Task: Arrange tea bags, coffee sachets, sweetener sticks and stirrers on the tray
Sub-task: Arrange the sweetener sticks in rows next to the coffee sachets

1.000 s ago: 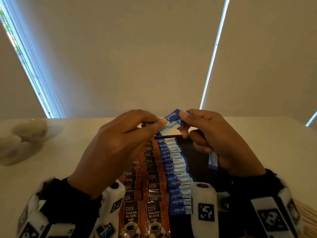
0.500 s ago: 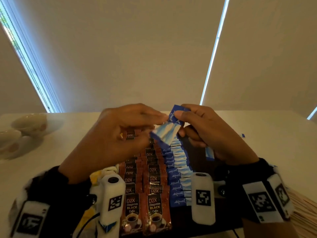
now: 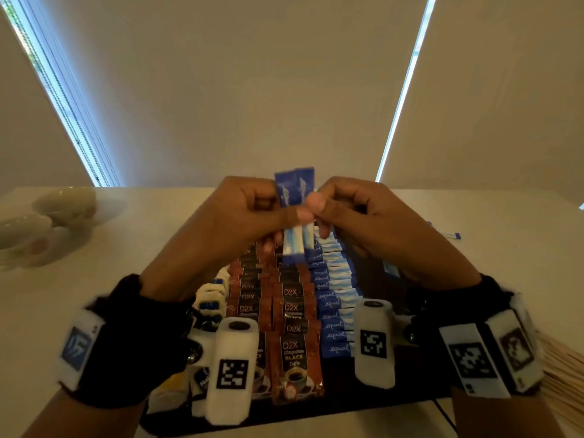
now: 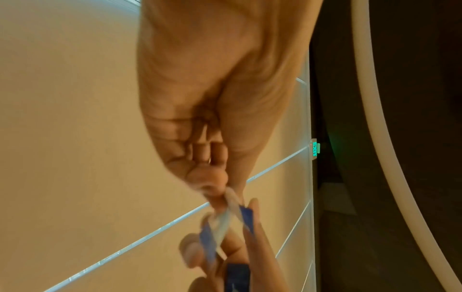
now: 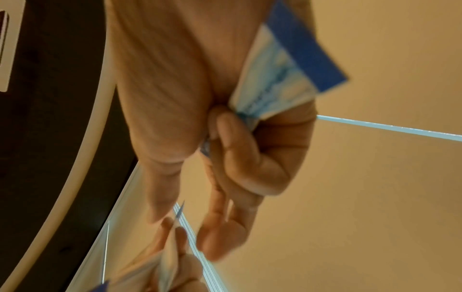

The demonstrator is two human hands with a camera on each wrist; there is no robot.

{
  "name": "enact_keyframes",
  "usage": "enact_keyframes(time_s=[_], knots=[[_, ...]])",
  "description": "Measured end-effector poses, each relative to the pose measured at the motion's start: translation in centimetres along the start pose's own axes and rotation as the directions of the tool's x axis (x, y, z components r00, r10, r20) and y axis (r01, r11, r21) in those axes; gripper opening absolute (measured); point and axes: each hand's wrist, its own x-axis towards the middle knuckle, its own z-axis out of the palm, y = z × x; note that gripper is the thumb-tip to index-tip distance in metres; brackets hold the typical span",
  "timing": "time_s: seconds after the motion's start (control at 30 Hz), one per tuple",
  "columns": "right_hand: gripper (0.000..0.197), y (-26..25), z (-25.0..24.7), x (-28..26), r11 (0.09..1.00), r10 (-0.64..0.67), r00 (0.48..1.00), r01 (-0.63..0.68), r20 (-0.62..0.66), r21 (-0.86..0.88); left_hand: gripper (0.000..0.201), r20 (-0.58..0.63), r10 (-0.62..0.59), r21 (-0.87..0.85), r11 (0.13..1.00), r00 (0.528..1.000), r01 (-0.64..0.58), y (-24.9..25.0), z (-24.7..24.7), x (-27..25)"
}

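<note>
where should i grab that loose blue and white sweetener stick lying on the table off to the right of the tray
Judging by the head view, the loose blue and white sweetener stick lies flat on the pale table, clear of the dark tray. Come from above and pinch across its narrow width near the middle; its long sides are free. Both hands are full now: the left hand and right hand pinch sticks.

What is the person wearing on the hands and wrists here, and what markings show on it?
Both hands, the left hand and the right hand, are bare. Each forearm has a black sleeve with white boxy blocks strapped round the wrist, each bearing a black-and-white square code marker. One left-wrist block shows a blue panel.
</note>
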Motion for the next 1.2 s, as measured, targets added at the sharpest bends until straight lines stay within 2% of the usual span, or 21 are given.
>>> enact_keyframes(time_s=[0.1,0.2,0.5,0.7,0.8,1.0,1.13,1.2], knots=[[0.02,0.0,0.0,0.1,1.0,0.017,1.0,-0.017,0.018,-0.019,0.022,-0.2,0.061,-0.108,0.991,0.978,-0.084,0.1,-0.3,0.2],[0.016,0.3,0.4,0.2,0.998,0.055,0.998,-0.056,0.028,0.013,0.018,-0.279,0.085,-0.154,0.979,0.957,-0.132,0.1,-0.2,0.2],[0.015,0.1,1.0,0.4,0.997,0.052,0.993,-0.046,-0.103,0.055,0.019,-0.325,0.106,-0.155,0.974,0.94,-0.164,-0.2,-0.4,0.4],[0.016,0.2,0.9,0.4,0.998,0.055,0.992,-0.05,-0.117,0.043,0.021,-0.308,0.117,-0.141,0.976,0.944,-0.167,-0.3,-0.3,0.4],[0.018,0.2,1.0,0.3,0.997,0.062,0.984,-0.053,-0.169,0.057,0.02,-0.317,0.115,-0.174,0.969,0.941,-0.177,-0.3,-0.1,0.4],[0.009,0.2,1.0,0.1,0.993,0.104,0.959,-0.086,-0.265,0.081,0.021,-0.31,0.091,-0.194,0.968,0.946,-0.157,-0.3,0.1,0.4],[0.014,-0.4,-1.1,-1.7,0.979,0.201,0.955,-0.191,-0.218,0.068,0.022,-0.258,0.115,-0.125,0.981,0.959,-0.151,0.2,-1.1,0.1],[0.018,-0.3,-3.1,-3.1,0.949,0.302,0.941,-0.313,-0.151,-0.052,0.029,-0.295,0.153,-0.108,0.975,0.943,-0.192,0.6,-2.2,0.0]])
